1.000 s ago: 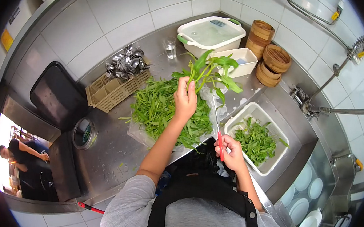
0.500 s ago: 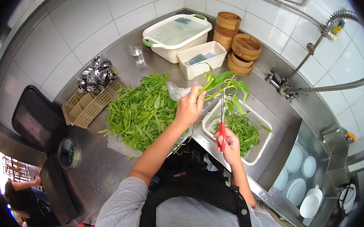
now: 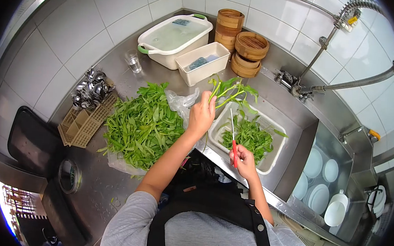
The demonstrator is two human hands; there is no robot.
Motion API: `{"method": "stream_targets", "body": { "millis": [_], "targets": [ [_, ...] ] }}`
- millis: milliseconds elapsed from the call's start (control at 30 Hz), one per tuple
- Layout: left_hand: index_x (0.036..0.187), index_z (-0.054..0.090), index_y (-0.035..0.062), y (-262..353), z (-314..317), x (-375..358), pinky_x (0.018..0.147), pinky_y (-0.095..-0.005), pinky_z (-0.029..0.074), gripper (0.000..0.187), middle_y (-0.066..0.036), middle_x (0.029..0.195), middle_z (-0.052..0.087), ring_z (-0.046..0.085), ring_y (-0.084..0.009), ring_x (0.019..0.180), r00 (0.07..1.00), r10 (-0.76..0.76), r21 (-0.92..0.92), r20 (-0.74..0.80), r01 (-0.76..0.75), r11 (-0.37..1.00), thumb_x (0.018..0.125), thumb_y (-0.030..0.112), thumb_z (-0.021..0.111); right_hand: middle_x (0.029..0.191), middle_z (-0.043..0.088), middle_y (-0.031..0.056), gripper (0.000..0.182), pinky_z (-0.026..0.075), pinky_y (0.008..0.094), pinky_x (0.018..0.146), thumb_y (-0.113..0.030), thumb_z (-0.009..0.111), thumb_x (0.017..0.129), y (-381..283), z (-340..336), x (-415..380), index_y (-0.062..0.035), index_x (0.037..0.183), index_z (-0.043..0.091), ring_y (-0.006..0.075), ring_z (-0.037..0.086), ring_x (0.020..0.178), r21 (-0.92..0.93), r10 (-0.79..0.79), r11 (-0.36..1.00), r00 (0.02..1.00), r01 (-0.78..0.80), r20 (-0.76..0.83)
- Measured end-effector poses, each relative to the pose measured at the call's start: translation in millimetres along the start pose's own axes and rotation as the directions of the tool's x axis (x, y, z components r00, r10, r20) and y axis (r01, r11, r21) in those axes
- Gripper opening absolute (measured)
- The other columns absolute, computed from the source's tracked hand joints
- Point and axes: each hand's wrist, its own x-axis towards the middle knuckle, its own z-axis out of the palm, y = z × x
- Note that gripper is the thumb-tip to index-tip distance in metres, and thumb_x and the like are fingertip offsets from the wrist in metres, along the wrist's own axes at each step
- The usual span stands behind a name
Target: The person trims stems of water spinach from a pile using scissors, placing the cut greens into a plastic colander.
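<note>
My left hand is closed around a few leafy green stems, whose leaves point right over a white basket. In my right hand are red-handled scissors, blades pointing up, their tip just below the held leaves. Whether the blades are fully closed is hard to make out. Cut greens lie in the basket, which stands in the sink. Left of my left forearm, a large heap of leafy greens rests on a clear plastic bag.
Behind are a lidded white tub, a cream container, bamboo steamers and a glass. A cutlery rack stands left. To the right are a spray tap and a second basin with plates.
The scissors have come down from among the held leaves to below them, their tip now lower. The stems remain in my left hand. My view has shifted slightly.
</note>
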Motion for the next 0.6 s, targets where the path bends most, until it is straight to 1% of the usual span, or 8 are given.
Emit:
{"method": "stream_targets", "body": {
  "millis": [33, 100, 167, 300, 367, 500, 567, 600],
  "targets": [
    [0.094, 0.044, 0.0063, 0.9, 1.1, -0.3, 0.048, -0.0455, 0.041, 0.013, -0.019, 0.059, 0.055, 0.056, -0.0392, 0.058, 1.000, 0.014, 0.011, 0.020, -0.014, 1.000, 0.088, 0.017, 0.048, 0.066, 0.049, -0.0056, 0.010, 0.034, 0.0169, 0.052, -0.011, 0.056, 0.084, 0.8, 0.5, -0.1, -0.0049, 0.081, 0.049, 0.0005, 0.041, 0.057, 0.001, 0.001, 1.000, 1.000, -0.001, -0.005],
    [0.094, 0.044, 0.0065, 3.0, 4.5, -2.0, 0.048, -0.0454, 0.041, 0.013, -0.019, 0.059, 0.055, 0.056, -0.0392, 0.058, 0.999, 0.027, 0.020, 0.045, -0.028, 0.999, 0.088, 0.018, 0.047, 0.065, 0.049, -0.0060, 0.011, 0.033, 0.0166, 0.052, -0.011, 0.055, 0.085, 1.9, 2.6, 1.2, -0.0047, 0.080, 0.049, 0.0005, 0.040, 0.056, 0.052, -0.012, 0.999, 0.995, 0.017, -0.100],
    [0.094, 0.042, 0.0077, 5.2, 9.5, -5.1, 0.046, -0.0459, 0.043, 0.015, -0.017, 0.058, 0.056, 0.056, -0.0384, 0.055, 0.990, 0.107, 0.068, 0.094, -0.114, 0.991, 0.088, 0.020, 0.047, 0.065, 0.049, -0.0056, 0.011, 0.033, 0.0164, 0.052, -0.012, 0.055, 0.085, 0.7, -1.8, 5.4, -0.0044, 0.080, 0.049, 0.0007, 0.040, 0.056, 0.045, -0.001, 0.999, 0.993, 0.006, -0.122],
    [0.094, 0.041, 0.0079, 8.9, 21.9, -11.8, 0.045, -0.0456, 0.044, 0.015, -0.016, 0.057, 0.056, 0.056, -0.0371, 0.053, 0.978, 0.166, 0.083, 0.125, -0.177, 0.981, 0.088, 0.020, 0.048, 0.066, 0.050, -0.0036, 0.011, 0.033, 0.0168, 0.052, -0.013, 0.053, 0.086, 8.2, -10.4, 7.5, -0.0027, 0.082, 0.051, 0.0019, 0.042, 0.055, 0.044, -0.004, 0.999, 0.989, 0.010, -0.146],
    [0.093, 0.041, 0.0079, 6.1, 31.3, -16.2, 0.044, -0.0455, 0.044, 0.015, -0.016, 0.056, 0.056, 0.057, -0.0362, 0.052, 0.965, 0.186, 0.112, 0.186, -0.209, 0.972, 0.088, 0.020, 0.047, 0.066, 0.051, -0.0024, 0.011, 0.035, 0.0174, 0.051, -0.012, 0.052, 0.086, 11.9, -13.5, 4.8, -0.0019, 0.083, 0.052, 0.0027, 0.043, 0.054, 0.066, 0.008, 0.998, 0.988, 0.003, -0.152],
    [0.092, 0.041, 0.0079, 0.6, 47.9, -24.6, 0.044, -0.0456, 0.045, 0.015, -0.016, 0.056, 0.056, 0.057, -0.0358, 0.051, 0.954, 0.183, 0.131, 0.238, -0.218, 0.967, 0.088, 0.020, 0.047, 0.067, 0.054, 0.0009, 0.011, 0.038, 0.0194, 0.049, -0.010, 0.050, 0.087, 29.3, -15.4, -1.0, -0.0001, 0.086, 0.054, 0.0061, 0.048, 0.051, 0.153, 0.081, 0.987, 0.974, -0.048, -0.213],
    [0.091, 0.040, 0.0070, -1.5, 54.3, -28.8, 0.047, -0.0466, 0.045, 0.016, -0.017, 0.057, 0.056, 0.057, -0.0375, 0.054, 0.955, 0.097, 0.132, 0.279, -0.139, 0.982, 0.088, 0.021, 0.046, 0.066, 0.054, 0.0014, 0.013, 0.038, 0.0196, 0.048, -0.012, 0.051, 0.087, 34.7, -13.6, -7.8, -0.0002, 0.084, 0.054, 0.0068, 0.049, 0.049, 0.174, 0.092, 0.983, 0.969, -0.052, -0.229],
    [0.091, 0.040, 0.0070, -4.2, 57.9, -30.3, 0.047, -0.0466, 0.045, 0.016, -0.017, 0.057, 0.056, 0.057, -0.0375, 0.054, 0.955, 0.099, 0.129, 0.280, -0.140, 0.982, 0.088, 0.021, 0.046, 0.064, 0.055, 0.0020, 0.015, 0.038, 0.0198, 0.047, -0.014, 0.051, 0.087, 34.8, -13.5, -9.6, -0.0004, 0.083, 0.055, 0.0076, 0.049, 0.048, 0.193, 0.101, 0.980, 0.965, -0.054, -0.241]
  ]
}}
